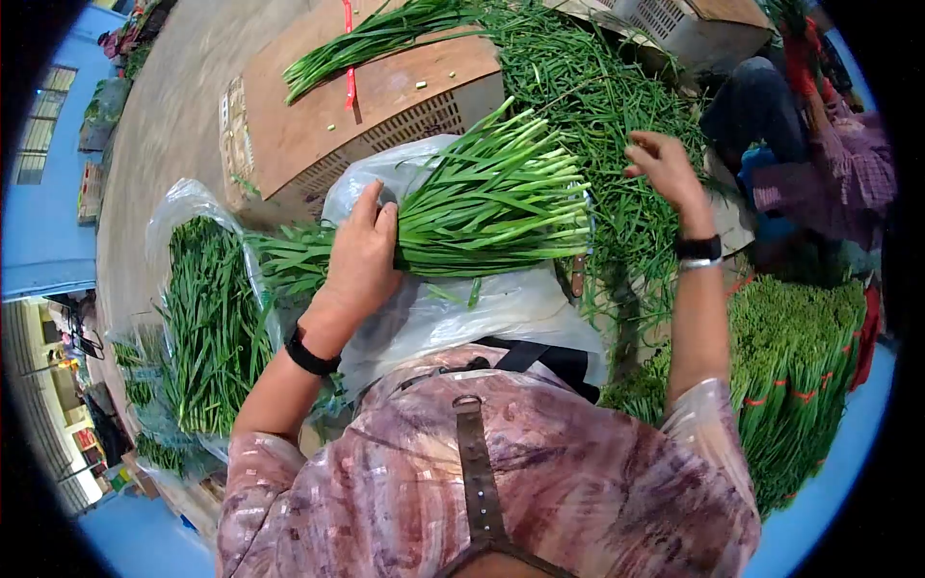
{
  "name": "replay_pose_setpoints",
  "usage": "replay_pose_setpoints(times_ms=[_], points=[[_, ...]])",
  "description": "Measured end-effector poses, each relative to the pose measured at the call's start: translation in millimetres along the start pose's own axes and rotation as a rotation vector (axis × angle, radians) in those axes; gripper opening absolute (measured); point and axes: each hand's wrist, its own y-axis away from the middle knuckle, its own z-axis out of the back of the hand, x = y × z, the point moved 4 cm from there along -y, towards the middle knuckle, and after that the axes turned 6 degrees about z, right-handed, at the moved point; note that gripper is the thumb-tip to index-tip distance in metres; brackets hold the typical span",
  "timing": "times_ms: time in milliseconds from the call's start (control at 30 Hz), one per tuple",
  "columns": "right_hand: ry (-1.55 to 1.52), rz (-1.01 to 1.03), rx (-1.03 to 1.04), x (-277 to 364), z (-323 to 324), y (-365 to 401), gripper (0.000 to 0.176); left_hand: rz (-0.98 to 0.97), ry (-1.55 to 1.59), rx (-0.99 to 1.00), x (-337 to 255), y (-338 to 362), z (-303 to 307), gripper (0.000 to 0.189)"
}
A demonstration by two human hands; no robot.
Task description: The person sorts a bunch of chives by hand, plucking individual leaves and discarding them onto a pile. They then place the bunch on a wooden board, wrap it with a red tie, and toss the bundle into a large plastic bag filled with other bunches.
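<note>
A thick bunch of garlic chives (491, 207) lies across my lap on clear plastic sheeting (453, 308), pale stem ends pointing right. My left hand (361, 250) is closed around its leafy part. Off to the right, my right hand (667, 171) is raised over loose green trimmings (617, 125), its fingers loosely bent and apart with nothing visible in them. A brown handle (578, 275), apparently a knife's, shows beside the stem ends; its blade is mostly hidden.
Another chive bunch (376, 43) and a red tie (350, 82) lie on a board-topped crate (385, 96) ahead. Bagged chives (212, 328) stand at left. Red-tied bundles of budded stems (795, 376) stand at right, near another person (838, 173).
</note>
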Motion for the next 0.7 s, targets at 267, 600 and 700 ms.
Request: replay_pose_setpoints(times_ms=[267,600,700], points=[[-0.31,-0.071,0.047,-3.1,-77.6,49.1,0.029,-0.113,-0.157,-0.188,1.2,-5.3,-5.1,0.023],[-0.365,-0.115,-0.056,-20.1,-56.3,61.9,0.026,-0.118,-0.149,-0.127,-12.8,-15.7,16.9,0.025],[-0.361,-0.132,-0.013,-37.6,-60.1,65.8,0.027,-0.056,-0.218,0.072,-13.0,-22.9,20.7,0.026]])
